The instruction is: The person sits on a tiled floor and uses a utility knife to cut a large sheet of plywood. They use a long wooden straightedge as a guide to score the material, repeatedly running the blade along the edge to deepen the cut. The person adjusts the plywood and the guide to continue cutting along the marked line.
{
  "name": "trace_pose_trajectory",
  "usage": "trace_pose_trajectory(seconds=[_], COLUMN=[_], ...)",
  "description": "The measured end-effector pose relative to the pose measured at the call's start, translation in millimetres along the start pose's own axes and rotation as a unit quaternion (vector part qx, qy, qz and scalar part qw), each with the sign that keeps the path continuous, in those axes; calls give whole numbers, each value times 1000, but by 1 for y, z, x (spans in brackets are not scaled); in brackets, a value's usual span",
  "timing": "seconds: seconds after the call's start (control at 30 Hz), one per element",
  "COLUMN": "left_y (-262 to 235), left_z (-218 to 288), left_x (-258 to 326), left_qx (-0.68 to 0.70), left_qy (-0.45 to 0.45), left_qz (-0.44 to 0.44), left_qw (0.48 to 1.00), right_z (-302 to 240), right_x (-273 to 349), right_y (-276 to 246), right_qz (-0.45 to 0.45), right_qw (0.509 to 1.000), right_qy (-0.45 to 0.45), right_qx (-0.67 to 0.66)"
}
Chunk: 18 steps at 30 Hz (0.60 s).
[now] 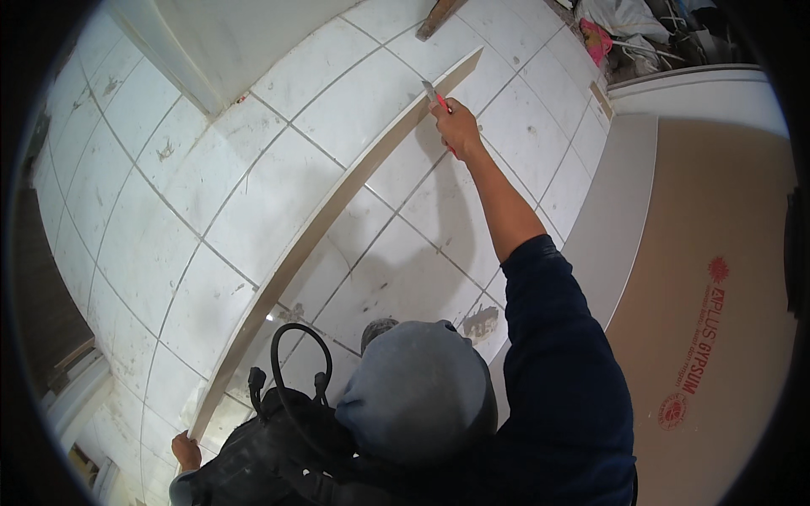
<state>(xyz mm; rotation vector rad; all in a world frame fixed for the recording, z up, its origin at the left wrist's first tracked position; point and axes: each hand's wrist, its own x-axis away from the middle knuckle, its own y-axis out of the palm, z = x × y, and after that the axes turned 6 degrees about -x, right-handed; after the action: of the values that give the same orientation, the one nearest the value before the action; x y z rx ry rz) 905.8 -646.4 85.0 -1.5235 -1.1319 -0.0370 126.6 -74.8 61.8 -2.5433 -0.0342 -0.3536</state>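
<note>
A: The long strip (335,207) lies slantwise in front of you, over the tiled floor (422,253). How are your hands?

B: Your right hand (456,128) is closed around a red knife (438,101), with the blade at the strip's edge, near the far end. Your left hand (186,450) is at the strip's near end with curled fingers; if they pinch it firmly, I cannot tell.

A: And the room for your moving?

B: Tiles spread on both sides of the strip. To its left, well apart, a pale panel (245,42) has its corner on the floor. Past the far end there is a piece of wood (437,18). Close on the right of the near end, you have a black cable (295,327) in a loop.

A: Containers?

B: Beyond the strip's far end, to the right, you see white bags (620,18) in a heap; their contents I cannot tell.

A: Any writing?

B: Yes, well to the strip's right, a brown board (650,278) carries red lettering and red emblems.
</note>
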Motion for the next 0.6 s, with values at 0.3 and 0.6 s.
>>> trace_pose_trajectory(seconds=[0.3,0.6], left_y=[-7,2], left_z=[0,15], left_x=[2,-2], left_qx=[-7,9], left_qy=[3,2], left_qz=[-19,-6], left_qw=[1000,1000], right_z=[-12,21], right_x=[10,-106], right_y=[-23,-41], right_qz=[-71,125], right_qw=[997,969], right_qy=[-5,-177], right_qx=[42,116])
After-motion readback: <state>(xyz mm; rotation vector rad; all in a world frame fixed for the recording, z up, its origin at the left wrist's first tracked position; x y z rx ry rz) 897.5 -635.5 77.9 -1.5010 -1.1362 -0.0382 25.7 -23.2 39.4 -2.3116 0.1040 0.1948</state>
